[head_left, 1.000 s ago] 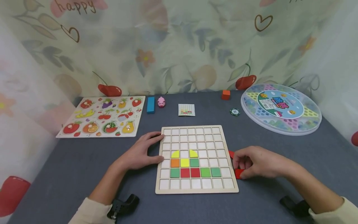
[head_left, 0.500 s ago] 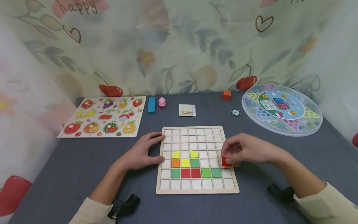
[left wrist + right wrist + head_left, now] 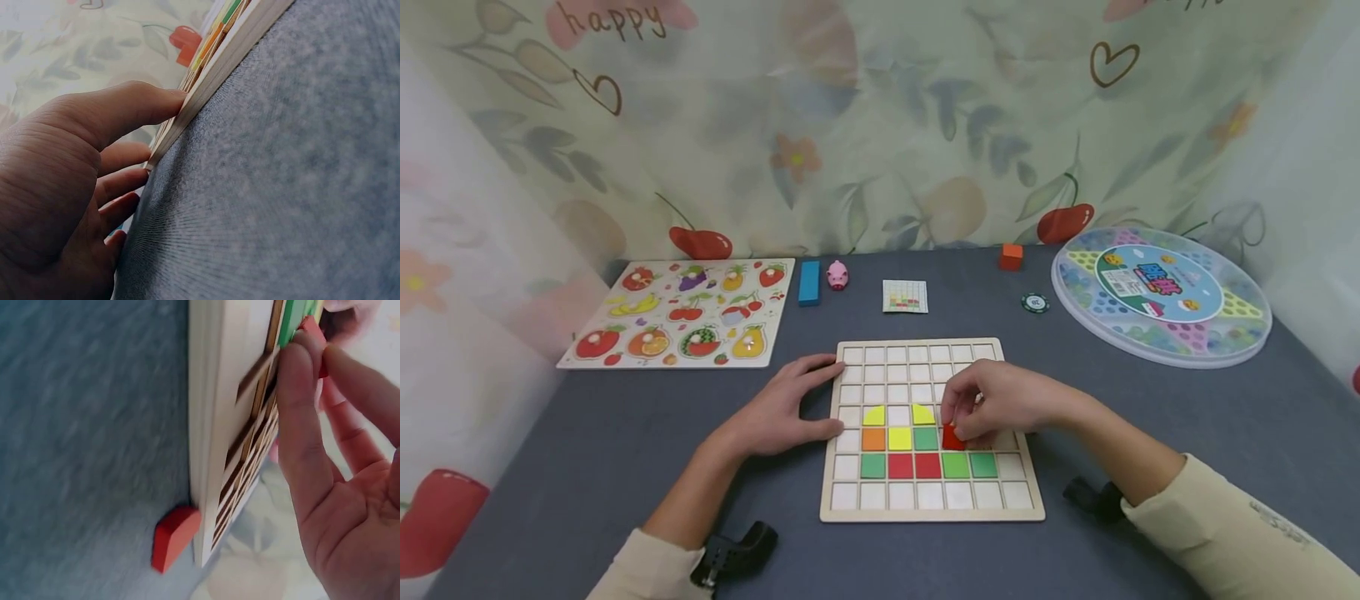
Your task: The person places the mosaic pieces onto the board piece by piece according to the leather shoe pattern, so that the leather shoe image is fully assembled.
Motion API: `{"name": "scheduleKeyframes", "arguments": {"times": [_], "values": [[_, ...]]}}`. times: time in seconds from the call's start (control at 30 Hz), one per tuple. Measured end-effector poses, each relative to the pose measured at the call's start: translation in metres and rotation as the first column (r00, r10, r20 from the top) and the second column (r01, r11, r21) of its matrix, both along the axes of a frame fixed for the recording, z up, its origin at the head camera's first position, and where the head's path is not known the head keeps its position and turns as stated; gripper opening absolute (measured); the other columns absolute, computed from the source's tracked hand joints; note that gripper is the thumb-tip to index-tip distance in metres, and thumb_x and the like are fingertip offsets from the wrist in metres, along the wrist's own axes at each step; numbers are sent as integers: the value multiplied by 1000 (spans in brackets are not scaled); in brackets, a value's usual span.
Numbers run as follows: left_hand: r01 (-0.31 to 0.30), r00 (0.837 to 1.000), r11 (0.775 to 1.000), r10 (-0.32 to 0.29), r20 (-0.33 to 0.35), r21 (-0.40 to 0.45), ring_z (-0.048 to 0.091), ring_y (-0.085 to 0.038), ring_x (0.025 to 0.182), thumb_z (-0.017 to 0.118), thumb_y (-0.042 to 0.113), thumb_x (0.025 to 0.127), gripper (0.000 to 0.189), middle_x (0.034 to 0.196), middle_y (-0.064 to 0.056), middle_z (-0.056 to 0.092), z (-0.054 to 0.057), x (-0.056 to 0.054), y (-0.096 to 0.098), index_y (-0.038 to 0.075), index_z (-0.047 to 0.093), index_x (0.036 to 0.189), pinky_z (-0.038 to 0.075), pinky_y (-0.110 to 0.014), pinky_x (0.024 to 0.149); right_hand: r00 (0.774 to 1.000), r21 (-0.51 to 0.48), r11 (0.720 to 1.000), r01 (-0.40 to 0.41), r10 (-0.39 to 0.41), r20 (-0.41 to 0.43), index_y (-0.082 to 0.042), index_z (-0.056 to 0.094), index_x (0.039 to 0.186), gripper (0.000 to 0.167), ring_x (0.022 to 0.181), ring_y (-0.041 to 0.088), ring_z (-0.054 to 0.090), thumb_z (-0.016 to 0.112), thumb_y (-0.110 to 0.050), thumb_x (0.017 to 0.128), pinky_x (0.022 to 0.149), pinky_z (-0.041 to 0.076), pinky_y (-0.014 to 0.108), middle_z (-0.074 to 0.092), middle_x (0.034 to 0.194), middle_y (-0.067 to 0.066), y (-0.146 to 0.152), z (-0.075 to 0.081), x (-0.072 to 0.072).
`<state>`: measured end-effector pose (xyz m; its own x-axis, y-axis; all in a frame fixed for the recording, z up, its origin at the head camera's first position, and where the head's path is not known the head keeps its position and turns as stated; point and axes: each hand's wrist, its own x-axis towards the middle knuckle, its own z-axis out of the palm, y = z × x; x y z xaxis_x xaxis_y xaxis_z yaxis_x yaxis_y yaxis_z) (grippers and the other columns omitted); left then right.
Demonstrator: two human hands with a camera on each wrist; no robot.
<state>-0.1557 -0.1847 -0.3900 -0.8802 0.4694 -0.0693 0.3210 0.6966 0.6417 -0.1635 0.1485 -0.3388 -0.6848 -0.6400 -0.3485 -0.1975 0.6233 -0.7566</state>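
Observation:
A square wooden grid board point(image 3: 925, 516) lies on the dark table. Flat colored tiles fill some of its cells: orange, yellow, green and red. The thumb and forefinger of my left hand point(image 3: 775, 417) touch the board's left edge, the fingers spread loosely. My right hand point(image 3: 1003, 400) pinches a red square tile point(image 3: 952, 438) between thumb and fingers, over the grid just right of a green tile point(image 3: 926, 438). Whether the red tile touches the board I cannot tell. Another red piece point(image 3: 176, 539) lies on the table against the board's side in the right wrist view; in the head view the right arm hides it.
Behind the board lies a small printed pattern card point(image 3: 905, 297). A fruit puzzle board point(image 3: 658, 333), a blue block point(image 3: 808, 283) and a pink pig figure point(image 3: 837, 275) are at back left. An orange cube point(image 3: 1011, 257), a chip point(image 3: 1034, 302) and a round game box point(image 3: 1232, 350) are at back right.
From beside the board's right edge, my right hand has carried the red square tile leftward over the grid. The left hand has kept its place on the left edge.

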Motion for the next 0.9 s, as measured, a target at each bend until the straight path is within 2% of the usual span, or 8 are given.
{"name": "scheduleKeyframes", "arguments": {"times": [0.1,0.3,0.43,0.67,0.9], "values": [[-6,1000,1000,6,0,-5,30,-37,149,77,40,89,81,166,-11,33,0,0,0,14,43,159,36,-63,114,1000,16,1000,12,-12,-16,-9,74,92,9,66,18,60,71,-1,89,66,55,32,66,77,3,-7,-1,1],[-2,1000,1000,2,-2,-6,30,-37,149,77,40,89,81,166,-11,33,0,0,0,14,44,158,36,-63,114,992,81,996,30,-20,-125,-12,75,84,10,66,16,59,77,-2,87,63,52,31,66,75,-1,-13,-2,4],[0,1000,1000,0,-4,-4,30,-37,149,77,39,89,81,165,-11,33,1,0,1,14,44,158,36,-63,114,987,93,995,34,-19,-160,-13,75,84,10,68,16,57,79,-5,85,63,49,31,63,72,-1,-13,-3,5],[-1,1000,1000,1,2,-3,30,-37,149,77,40,89,81,165,-12,33,0,0,1,14,44,158,36,-63,115,987,56,998,37,-27,-158,-14,76,91,8,71,16,57,78,-8,86,63,49,31,63,77,0,-3,0,4],[-7,1000,1000,7,6,-11,30,-37,149,77,41,89,81,166,-11,33,-1,0,0,15,44,159,36,-63,114,988,2,998,58,-57,-142,-13,76,105,14,78,20,60,76,-16,92,62,50,31,64,88,2,30,10,2]]}}
